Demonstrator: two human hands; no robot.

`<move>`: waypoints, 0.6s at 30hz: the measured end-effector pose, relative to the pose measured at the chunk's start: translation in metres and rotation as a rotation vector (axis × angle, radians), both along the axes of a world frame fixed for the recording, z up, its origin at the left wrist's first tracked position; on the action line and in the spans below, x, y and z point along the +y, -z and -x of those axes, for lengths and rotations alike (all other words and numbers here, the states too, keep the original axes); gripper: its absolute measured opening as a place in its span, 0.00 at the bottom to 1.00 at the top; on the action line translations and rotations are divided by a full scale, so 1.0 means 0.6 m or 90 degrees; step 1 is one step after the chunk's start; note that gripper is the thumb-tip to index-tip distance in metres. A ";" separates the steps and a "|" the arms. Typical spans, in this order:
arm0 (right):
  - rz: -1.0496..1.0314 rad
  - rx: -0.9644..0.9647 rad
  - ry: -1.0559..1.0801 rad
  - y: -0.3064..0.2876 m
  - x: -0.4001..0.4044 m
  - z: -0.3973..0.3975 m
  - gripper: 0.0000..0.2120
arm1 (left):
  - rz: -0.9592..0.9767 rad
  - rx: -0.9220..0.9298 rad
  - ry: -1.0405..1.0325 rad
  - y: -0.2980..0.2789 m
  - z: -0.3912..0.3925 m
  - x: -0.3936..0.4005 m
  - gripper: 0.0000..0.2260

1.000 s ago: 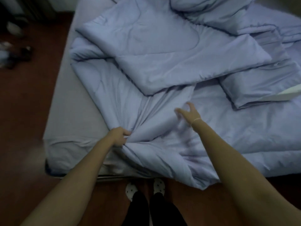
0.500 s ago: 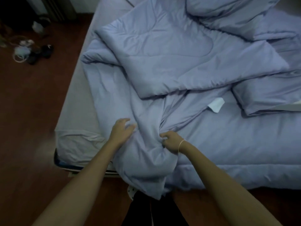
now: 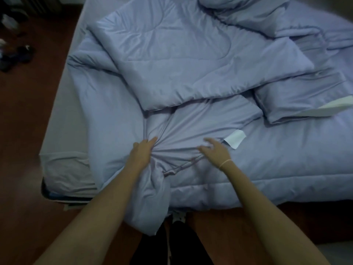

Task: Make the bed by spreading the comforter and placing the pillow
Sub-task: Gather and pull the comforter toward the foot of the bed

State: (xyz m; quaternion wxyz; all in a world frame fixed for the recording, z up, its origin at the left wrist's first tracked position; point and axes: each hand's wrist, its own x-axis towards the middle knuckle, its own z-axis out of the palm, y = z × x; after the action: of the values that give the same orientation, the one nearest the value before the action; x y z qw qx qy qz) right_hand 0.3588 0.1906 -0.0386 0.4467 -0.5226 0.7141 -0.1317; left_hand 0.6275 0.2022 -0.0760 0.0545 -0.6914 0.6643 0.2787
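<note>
Across bed (image 3: 63, 119), bunched comforter (image 3: 191, 77) runs left-right; left hand (image 3: 142, 153) grips it, right hand (image 3: 214, 153) spread.

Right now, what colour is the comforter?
Plain pale lavender-blue, no pattern; the comforter shows clearly in the head view.

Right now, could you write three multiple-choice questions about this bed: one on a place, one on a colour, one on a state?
1. Where does the white tag lie?
A. beside the right hand
B. on the floor
C. under the left hand

2. What colour is the comforter?
A. red
B. pale blue
C. green

3. How is the comforter?
A. spread flat
B. folded and bunched
C. off the bed

Answers: 1 A, the tag lies just right of the right hand's fingers. 2 B, all its folds are pale blue. 3 B, a layer is folded back and fabric gathers at the hands.
</note>
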 end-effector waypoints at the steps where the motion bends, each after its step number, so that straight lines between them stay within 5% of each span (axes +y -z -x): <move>1: 0.040 0.012 0.046 0.005 -0.024 0.017 0.25 | 0.017 -0.014 0.005 -0.005 -0.014 0.005 0.31; 4: 0.081 0.070 0.068 0.028 -0.092 0.050 0.35 | 0.018 -0.069 -0.015 -0.017 -0.069 0.044 0.28; 9: -0.135 0.239 -0.027 0.100 -0.104 0.027 0.49 | -0.082 -0.102 -0.037 -0.001 -0.171 0.124 0.29; 13: -0.006 0.325 -0.091 0.144 -0.043 -0.017 0.28 | -0.127 -0.064 -0.067 -0.004 -0.162 0.130 0.33; 18: 0.244 0.208 -0.104 0.060 -0.039 -0.039 0.08 | 0.086 0.024 -0.187 -0.038 -0.067 0.087 0.31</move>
State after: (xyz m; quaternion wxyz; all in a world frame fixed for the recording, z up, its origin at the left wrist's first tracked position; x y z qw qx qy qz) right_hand 0.3822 0.1674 -0.0744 0.2277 -0.6679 0.6942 -0.1422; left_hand 0.6675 0.2546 -0.0530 -0.0457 -0.7778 0.5742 0.2515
